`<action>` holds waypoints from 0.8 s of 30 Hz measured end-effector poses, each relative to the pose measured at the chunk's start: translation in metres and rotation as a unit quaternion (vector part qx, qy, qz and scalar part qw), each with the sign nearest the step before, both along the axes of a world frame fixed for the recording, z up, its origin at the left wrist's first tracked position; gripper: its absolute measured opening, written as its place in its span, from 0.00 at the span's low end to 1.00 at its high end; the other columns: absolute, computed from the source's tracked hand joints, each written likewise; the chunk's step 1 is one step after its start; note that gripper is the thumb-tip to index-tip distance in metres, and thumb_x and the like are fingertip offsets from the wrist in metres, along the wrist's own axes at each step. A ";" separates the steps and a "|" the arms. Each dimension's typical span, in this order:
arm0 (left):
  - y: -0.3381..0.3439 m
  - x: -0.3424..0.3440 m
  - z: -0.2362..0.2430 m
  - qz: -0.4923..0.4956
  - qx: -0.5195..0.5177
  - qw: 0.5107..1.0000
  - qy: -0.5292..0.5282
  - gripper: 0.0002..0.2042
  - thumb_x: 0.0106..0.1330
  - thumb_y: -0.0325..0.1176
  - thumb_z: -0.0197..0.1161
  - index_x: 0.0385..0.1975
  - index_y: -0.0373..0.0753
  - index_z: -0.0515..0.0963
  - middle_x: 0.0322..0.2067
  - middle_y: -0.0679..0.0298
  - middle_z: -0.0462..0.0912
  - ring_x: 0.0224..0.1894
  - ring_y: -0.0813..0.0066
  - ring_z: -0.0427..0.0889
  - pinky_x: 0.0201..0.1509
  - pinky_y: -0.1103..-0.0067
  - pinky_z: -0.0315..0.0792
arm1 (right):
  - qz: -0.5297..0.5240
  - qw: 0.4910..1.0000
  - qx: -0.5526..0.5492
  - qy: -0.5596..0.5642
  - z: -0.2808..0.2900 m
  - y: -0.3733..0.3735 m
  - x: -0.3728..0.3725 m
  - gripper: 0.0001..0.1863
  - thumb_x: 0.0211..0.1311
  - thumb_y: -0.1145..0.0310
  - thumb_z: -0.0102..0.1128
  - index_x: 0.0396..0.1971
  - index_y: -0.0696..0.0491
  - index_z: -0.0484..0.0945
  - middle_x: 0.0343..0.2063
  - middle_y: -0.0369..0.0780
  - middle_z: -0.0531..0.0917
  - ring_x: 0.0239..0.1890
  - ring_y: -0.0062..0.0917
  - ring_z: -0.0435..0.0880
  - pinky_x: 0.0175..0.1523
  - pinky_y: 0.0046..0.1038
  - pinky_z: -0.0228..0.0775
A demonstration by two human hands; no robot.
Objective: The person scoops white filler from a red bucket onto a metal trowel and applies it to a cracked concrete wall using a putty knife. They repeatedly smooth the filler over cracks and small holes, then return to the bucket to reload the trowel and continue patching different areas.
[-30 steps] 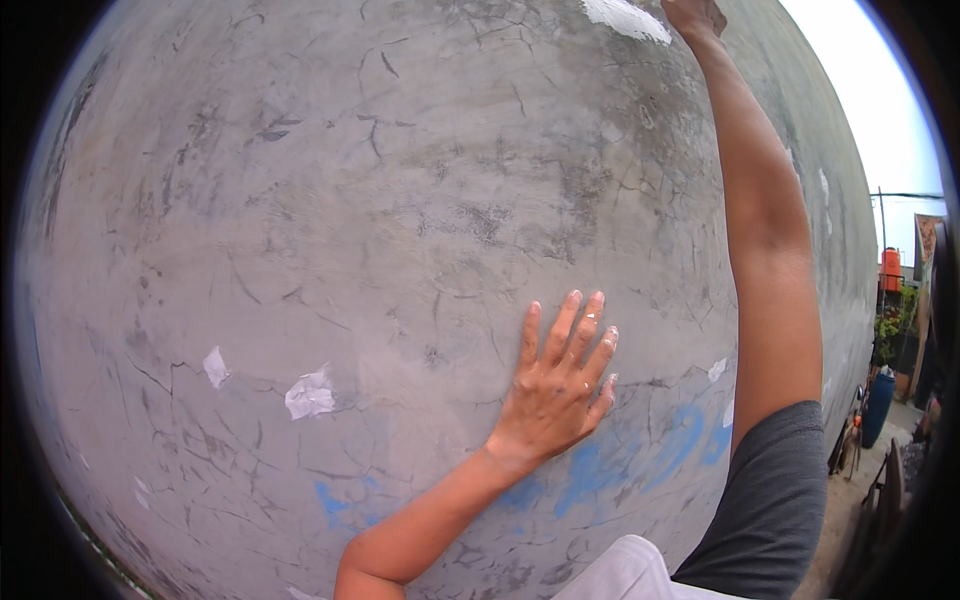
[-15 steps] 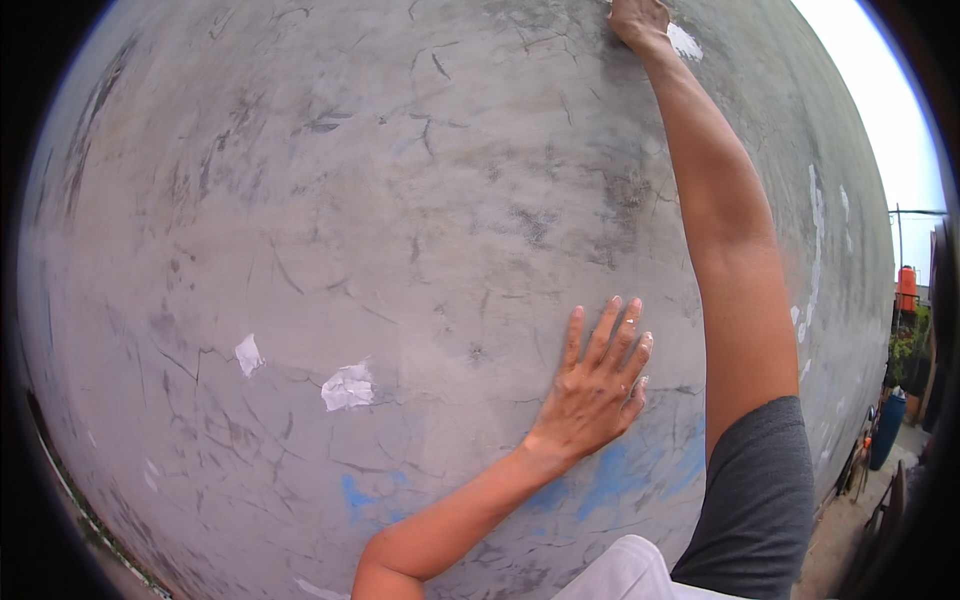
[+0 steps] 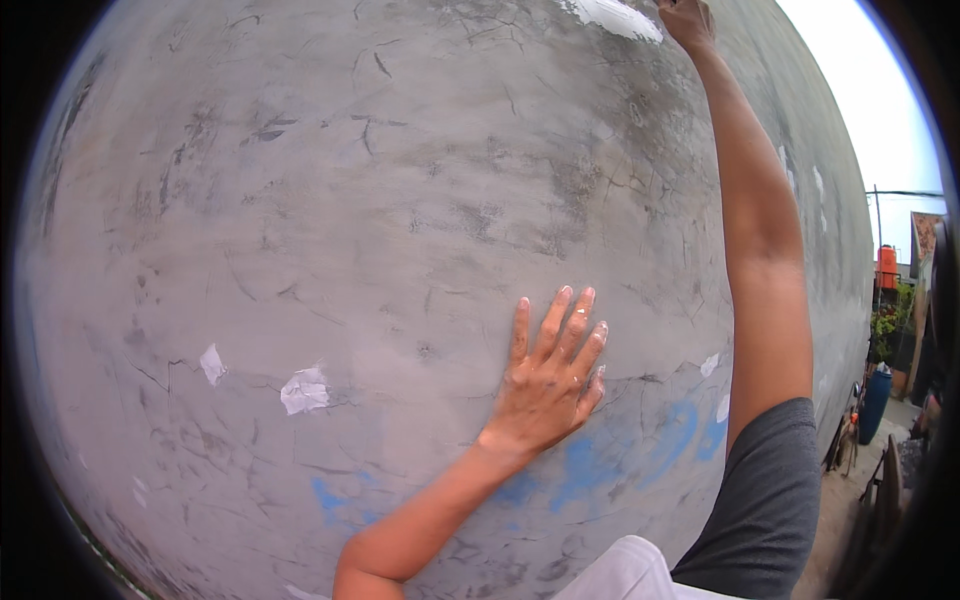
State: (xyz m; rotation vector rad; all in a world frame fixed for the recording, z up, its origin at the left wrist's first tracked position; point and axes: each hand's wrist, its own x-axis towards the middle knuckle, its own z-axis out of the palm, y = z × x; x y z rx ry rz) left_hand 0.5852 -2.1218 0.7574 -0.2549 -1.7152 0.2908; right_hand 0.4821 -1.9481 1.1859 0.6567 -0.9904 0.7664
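- The left hand (image 3: pixel 550 375) rests flat, fingers spread, on the cracked grey plaster wall (image 3: pixel 420 210).
- The right hand (image 3: pixel 688 22), reaching far, seems curled; I can't tell what it grips.
- Just left of it: a rough white paste patch (image 3: pixel 620 18).

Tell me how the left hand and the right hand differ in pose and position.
Pose: the left hand lies flat with fingers spread on the wall; the right hand has bent fingers.
Height: the left hand is well below the right hand.
View: the left hand shows whole; the right hand is partly cut off.
Both are bare.
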 end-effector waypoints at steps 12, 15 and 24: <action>0.005 -0.001 0.001 0.026 -0.001 1.000 0.006 0.19 0.58 0.43 0.57 0.49 0.47 0.74 0.64 0.62 0.60 0.69 0.63 0.51 0.71 0.51 0.37 | -0.027 0.974 0.195 0.113 -0.087 -0.037 -0.032 0.16 0.61 0.66 0.59 0.50 0.45 0.79 0.49 0.39 0.79 0.52 0.35 0.78 0.57 0.31 0.71; 0.006 -0.002 0.002 0.023 -0.004 1.000 0.007 0.19 0.58 0.43 0.57 0.49 0.47 0.74 0.64 0.62 0.59 0.69 0.63 0.51 0.71 0.51 0.37 | -0.071 0.955 0.223 0.180 -0.106 -0.028 -0.040 0.16 0.61 0.67 0.59 0.50 0.44 0.79 0.47 0.39 0.81 0.51 0.35 0.79 0.57 0.31 0.71; 0.005 -0.002 0.000 0.024 -0.005 1.000 0.008 0.19 0.59 0.43 0.56 0.51 0.47 0.74 0.65 0.62 0.58 0.70 0.64 0.50 0.71 0.51 0.36 | 0.009 0.982 0.124 0.143 -0.039 0.013 -0.035 0.15 0.63 0.65 0.55 0.48 0.50 0.80 0.41 0.43 0.84 0.43 0.32 0.84 0.50 0.28 0.72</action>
